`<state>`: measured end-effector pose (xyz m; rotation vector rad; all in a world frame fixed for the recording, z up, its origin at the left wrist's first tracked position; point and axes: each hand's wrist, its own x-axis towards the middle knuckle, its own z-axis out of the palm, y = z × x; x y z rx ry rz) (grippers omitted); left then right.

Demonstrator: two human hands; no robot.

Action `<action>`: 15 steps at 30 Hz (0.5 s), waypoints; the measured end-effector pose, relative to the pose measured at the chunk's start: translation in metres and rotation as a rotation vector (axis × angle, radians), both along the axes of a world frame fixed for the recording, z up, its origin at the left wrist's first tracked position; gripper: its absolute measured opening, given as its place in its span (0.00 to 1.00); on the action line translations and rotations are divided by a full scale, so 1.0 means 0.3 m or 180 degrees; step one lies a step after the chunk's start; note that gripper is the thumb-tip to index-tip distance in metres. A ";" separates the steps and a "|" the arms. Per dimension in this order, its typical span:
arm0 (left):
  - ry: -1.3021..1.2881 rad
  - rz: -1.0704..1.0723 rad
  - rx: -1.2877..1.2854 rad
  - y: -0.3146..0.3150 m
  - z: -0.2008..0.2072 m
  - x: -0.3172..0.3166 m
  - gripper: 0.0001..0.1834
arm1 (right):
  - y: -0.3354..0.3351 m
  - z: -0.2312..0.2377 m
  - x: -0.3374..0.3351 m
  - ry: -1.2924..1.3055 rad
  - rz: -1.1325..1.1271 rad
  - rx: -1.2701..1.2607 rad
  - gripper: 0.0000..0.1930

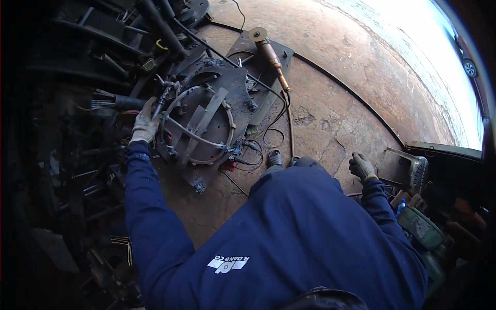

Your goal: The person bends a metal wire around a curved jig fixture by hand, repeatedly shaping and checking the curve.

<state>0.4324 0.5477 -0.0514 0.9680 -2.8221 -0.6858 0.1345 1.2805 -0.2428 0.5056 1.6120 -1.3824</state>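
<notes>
Brown floor [330, 98] is surrounding the centre-left ring [231, 125], crossbar [205, 121] already lying across; left hand [145, 125] is seemingly clasping a fitting [165, 97], right hand [362, 166] hanging empty; remaining work isn't showing.

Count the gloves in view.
2: one on the left hand, beside the metal ring; one on the right hand, at the right. The dark clutter at left could hide others.
</notes>
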 end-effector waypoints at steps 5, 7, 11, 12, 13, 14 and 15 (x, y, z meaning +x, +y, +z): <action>-0.0964 0.0105 -0.0542 0.021 -0.017 -0.129 0.28 | 0.221 -0.073 0.070 -0.0373 -0.0818 0.0244 0.14; -0.1265 0.0017 -0.1083 -0.016 -0.024 -0.066 0.27 | 0.272 -0.084 0.085 -0.0741 -0.0832 0.0289 0.13; -0.1312 0.0844 0.0244 0.073 0.117 -0.226 0.26 | 0.365 -0.192 0.056 -0.1185 -0.0880 0.0687 0.13; -0.1154 0.0842 0.0351 0.059 0.156 -0.206 0.25 | 0.371 -0.225 0.008 -0.1314 -0.0753 0.0764 0.13; -0.1149 0.1006 0.0304 0.100 0.218 -0.278 0.25 | 0.381 -0.249 -0.056 -0.1390 -0.0695 0.0822 0.13; -0.0892 0.1145 0.0161 0.113 0.269 -0.308 0.25 | 0.386 -0.264 -0.133 -0.1442 -0.0615 0.0877 0.13; -0.0633 0.1283 0.0012 0.125 0.314 -0.347 0.26 | 0.391 -0.280 -0.224 -0.1478 -0.0541 0.0903 0.12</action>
